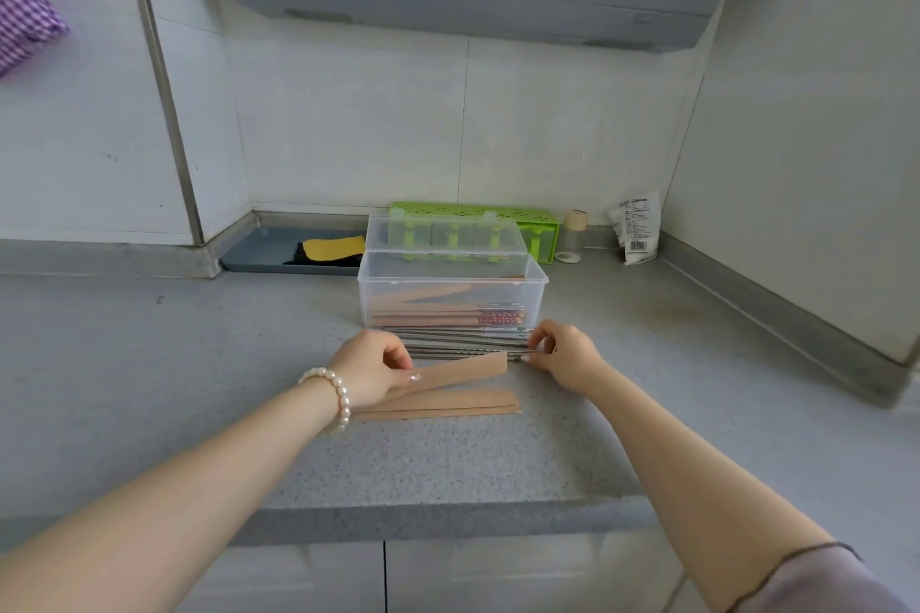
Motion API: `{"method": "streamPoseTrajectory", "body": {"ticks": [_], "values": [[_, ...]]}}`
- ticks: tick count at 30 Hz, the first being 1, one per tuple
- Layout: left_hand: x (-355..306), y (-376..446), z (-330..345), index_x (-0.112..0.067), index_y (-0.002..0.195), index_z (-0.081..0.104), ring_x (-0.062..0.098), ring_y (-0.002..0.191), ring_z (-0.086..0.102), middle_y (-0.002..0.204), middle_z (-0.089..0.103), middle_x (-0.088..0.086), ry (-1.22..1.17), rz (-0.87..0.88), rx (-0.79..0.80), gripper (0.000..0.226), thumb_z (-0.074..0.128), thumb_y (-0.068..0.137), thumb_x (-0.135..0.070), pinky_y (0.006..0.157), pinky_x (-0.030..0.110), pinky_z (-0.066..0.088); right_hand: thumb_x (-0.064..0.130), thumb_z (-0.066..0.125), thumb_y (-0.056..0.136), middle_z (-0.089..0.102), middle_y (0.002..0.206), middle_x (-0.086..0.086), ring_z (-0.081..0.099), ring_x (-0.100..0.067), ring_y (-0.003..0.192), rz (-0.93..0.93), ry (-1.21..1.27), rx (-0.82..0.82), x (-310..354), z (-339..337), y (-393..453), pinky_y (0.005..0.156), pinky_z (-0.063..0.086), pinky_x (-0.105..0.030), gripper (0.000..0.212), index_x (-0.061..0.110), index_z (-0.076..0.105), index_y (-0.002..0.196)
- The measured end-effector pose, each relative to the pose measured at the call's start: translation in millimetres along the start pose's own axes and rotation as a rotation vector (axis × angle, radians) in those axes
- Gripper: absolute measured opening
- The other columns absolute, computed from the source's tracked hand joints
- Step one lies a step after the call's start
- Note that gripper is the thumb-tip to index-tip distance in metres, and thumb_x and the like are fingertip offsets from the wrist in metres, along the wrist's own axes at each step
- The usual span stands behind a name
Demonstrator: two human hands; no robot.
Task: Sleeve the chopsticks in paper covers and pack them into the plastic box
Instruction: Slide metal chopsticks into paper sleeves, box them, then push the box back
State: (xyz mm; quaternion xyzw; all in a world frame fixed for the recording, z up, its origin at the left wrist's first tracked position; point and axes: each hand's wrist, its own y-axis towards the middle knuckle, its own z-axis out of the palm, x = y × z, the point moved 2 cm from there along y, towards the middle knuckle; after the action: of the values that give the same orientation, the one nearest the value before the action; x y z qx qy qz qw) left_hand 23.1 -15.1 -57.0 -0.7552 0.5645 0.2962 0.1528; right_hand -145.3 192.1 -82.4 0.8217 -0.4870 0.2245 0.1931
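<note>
Head view — looks forward and down, close over the counter (448, 453)

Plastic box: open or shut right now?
Open: the plastic box has its lid standing up behind it, with sleeved chopsticks lying inside.

Hardly any writing could be read. The one printed thing was a white packet (634, 227) that leaned against the wall at the back right of the counter (199, 363). Its face carried several lines of small dark print, too small and blurred to make out, and below them a black barcode (638, 245) whose digits could not be read either. The sleeved chopsticks (500, 318) in the plastic box (450, 296) showed a red and white pattern at their ends, but no letters could be told there.
</note>
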Motion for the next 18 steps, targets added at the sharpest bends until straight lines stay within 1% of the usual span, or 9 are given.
{"method": "streamPoseTrajectory", "body": {"ticks": [3,5,6,8,10,11,13,15,18], "values": [[0.2,2.5,-8.3,-0.022,0.072,0.057,0.009,0.075,0.056,0.077,0.059,-0.008,-0.023,-0.03,-0.026,0.015,0.068,0.081,-0.018,0.061,0.016,0.04,0.02,0.059,0.089,0.044,0.074,0.005,0.044,-0.014,0.068,0.029,0.03,-0.054,-6.2,-3.8,6.1,0.051,0.033,-0.021,0.007,0.018,0.058,0.095],[0.3,4.6,-13.4,-0.018,0.077,0.054,0.011,0.074,0.061,0.08,0.064,-0.005,-0.088,-0.075,-0.023,0.013,0.061,0.087,-0.014,0.057,0.016,0.043,0.015,0.052,0.093,0.05,0.081,0.001,0.047,-0.019,0.077,0.048,0.035,-0.095,-9.1,-7.0,11.8,0.053,0.036,-0.023,0.014,0.015,0.062,0.103],[0.3,5.2,-14.7,-0.016,0.08,0.052,0.013,0.073,0.066,0.082,0.067,-0.001,-0.154,-0.108,-0.009,0.011,0.057,0.089,-0.013,0.056,0.018,0.048,0.013,0.048,0.094,0.054,0.088,-0.003,0.049,-0.02,0.081,0.055,0.019,-0.097,-10.0,-8.5,14.3,0.057,0.038,-0.024,0.02,0.014,0.063,0.108],[-0.3,5.1,-15.9,-0.011,0.086,0.048,0.021,0.074,0.07,0.086,0.07,0.006,-0.302,-0.174,0.021,0.008,0.049,0.093,-0.01,0.059,0.028,0.055,0.01,0.045,0.095,0.062,0.105,-0.01,0.054,-0.023,0.09,0.056,-0.014,-0.091,-10.4,-10.3,19.9,0.07,0.041,-0.025,0.027,0.013,0.063,0.115],[-0.9,4.7,-15.6,-0.01,0.09,0.044,0.031,0.079,0.07,0.088,0.069,0.01,-0.406,-0.219,0.051,0.006,0.045,0.095,-0.007,0.066,0.037,0.056,0.008,0.043,0.095,0.062,0.12,-0.009,0.057,-0.025,0.104,0.047,-0.039,-0.075,-9.5,-10.1,25.5,0.079,0.042,-0.027,0.03,0.014,0.063,0.118],[-1.4,4.7,-15.2,-0.011,0.091,0.042,0.033,0.08,0.07,0.09,0.069,0.012,-0.439,-0.233,0.066,0.007,0.043,0.095,-0.005,0.066,0.039,0.056,0.007,0.042,0.095,0.061,0.123,-0.008,0.057,-0.025,0.108,0.039,-0.061,-0.058,-8.5,-9.2,28.4,0.082,0.043,-0.028,0.032,0.015,0.063,0.118],[-0.9,4.9,-13.1,-0.013,0.093,0.039,0.035,0.079,0.069,0.092,0.068,0.014,-0.492,-0.255,0.095,0.013,0.039,0.095,0.0,0.062,0.037,0.056,0.007,0.041,0.095,0.058,0.124,-0.011,0.057,-0.028,0.107,0.029,-0.119,-0.019,-7.1,-5.8,32.6,0.084,0.043,-0.029,0.034,0.017,0.064,0.118],[0.9,6.4,-10.9,-0.012,0.096,0.038,0.031,0.075,0.068,0.091,0.067,0.015,-0.518,-0.261,0.113,0.018,0.037,0.093,0.005,0.06,0.035,0.056,0.009,0.043,0.094,0.058,0.12,-0.012,0.058,-0.028,0.102,0.026,-0.16,0.002,-7.1,-2.5,34.7,0.081,0.043,-0.028,0.032,0.018,0.067,0.112],[4.2,9.8,-8.7,-0.01,0.103,0.037,0.028,0.075,0.068,0.094,0.065,0.015,-0.528,-0.25,0.142,0.025,0.039,0.09,0.01,0.063,0.036,0.056,0.012,0.051,0.092,0.062,0.111,-0.012,0.058,-0.024,0.09,0.041,-0.133,-0.014,-8.3,-1.4,37.4,0.074,0.042,-0.026,0.022,0.014,0.071,0.101]]}}
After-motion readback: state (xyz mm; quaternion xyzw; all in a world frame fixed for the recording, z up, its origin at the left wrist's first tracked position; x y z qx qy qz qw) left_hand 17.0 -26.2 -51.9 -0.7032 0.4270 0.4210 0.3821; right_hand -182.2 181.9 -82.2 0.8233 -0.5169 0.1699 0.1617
